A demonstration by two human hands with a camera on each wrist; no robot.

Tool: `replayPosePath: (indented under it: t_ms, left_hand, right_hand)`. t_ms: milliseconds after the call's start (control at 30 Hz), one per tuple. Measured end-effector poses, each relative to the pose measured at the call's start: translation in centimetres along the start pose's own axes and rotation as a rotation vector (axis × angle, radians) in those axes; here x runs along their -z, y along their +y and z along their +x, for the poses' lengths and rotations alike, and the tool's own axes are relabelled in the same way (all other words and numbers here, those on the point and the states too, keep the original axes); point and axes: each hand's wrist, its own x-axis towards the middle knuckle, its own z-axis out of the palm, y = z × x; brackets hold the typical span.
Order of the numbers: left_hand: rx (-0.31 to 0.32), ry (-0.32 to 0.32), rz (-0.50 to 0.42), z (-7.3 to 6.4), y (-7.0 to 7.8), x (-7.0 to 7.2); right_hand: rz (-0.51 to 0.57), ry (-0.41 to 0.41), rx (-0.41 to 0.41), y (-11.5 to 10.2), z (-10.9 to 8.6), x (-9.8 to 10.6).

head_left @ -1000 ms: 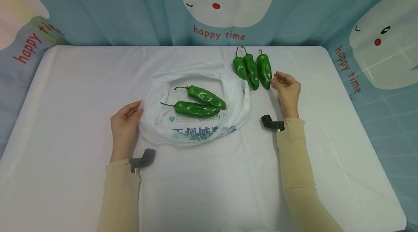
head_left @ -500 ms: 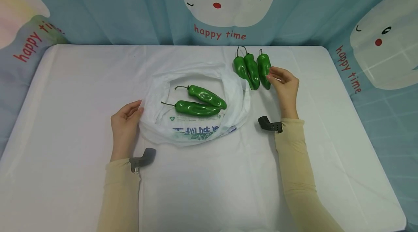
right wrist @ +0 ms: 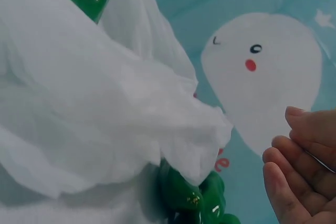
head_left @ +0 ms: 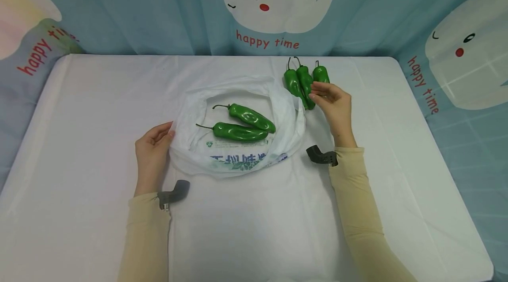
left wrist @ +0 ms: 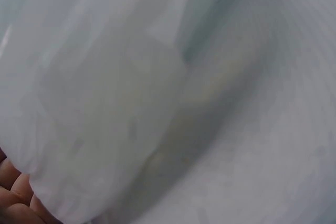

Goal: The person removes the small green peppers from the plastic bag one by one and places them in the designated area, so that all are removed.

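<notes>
A white plastic bag (head_left: 287, 116) with printed lettering lies with its mouth spread wide. Inside it are two green peppers, an upper pepper (head_left: 252, 117) and a lower pepper (head_left: 240, 132). My left hand (head_left: 152, 147) pinches the bag's left rim between thumb and fingers; in the left wrist view only its fingers (left wrist: 21, 198) show at the corner. Beyond the bag's right side lie three more green peppers (head_left: 304, 81). My right hand (head_left: 335, 108) is over these, loosely bent and holding nothing, and hides the lower part of the rightmost pepper (head_left: 320, 74).
A white cloth covers the table (head_left: 238, 229). Behind its far edge hangs a blue curtain (head_left: 158, 9) with whale prints. The bag's right edge partly covers the tips of the nearest loose peppers. Each wrist carries a small black camera (head_left: 319, 155).
My right hand has moved left, from beside the rightmost pepper to over the loose peppers. The left hand and the bag have stayed nearly still.
</notes>
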Motion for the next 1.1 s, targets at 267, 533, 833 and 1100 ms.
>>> replayPosePath:
  t_ms: [267, 533, 833, 1100]
  left_hand:
    - [0.002, -0.003, 0.002, 0.0, 0.1, 0.0]
    - [0.003, -0.002, 0.011, 0.0, 0.1, 0.0]
    - [0.009, -0.005, 0.014, 0.0, 0.1, 0.0]
    - [0.0, -0.002, 0.016, 0.0, 0.2, 0.0]
  right_hand:
    - [-0.001, -0.12, 0.009, -0.4, -0.5, -0.9]
    - [-0.066, -0.281, 0.01, -0.7, -1.1, -1.9]
    - [-0.066, -0.451, -0.012, -0.9, -1.7, -3.0]
    - [-0.069, -0.551, 0.033, -1.2, -2.2, -4.0]
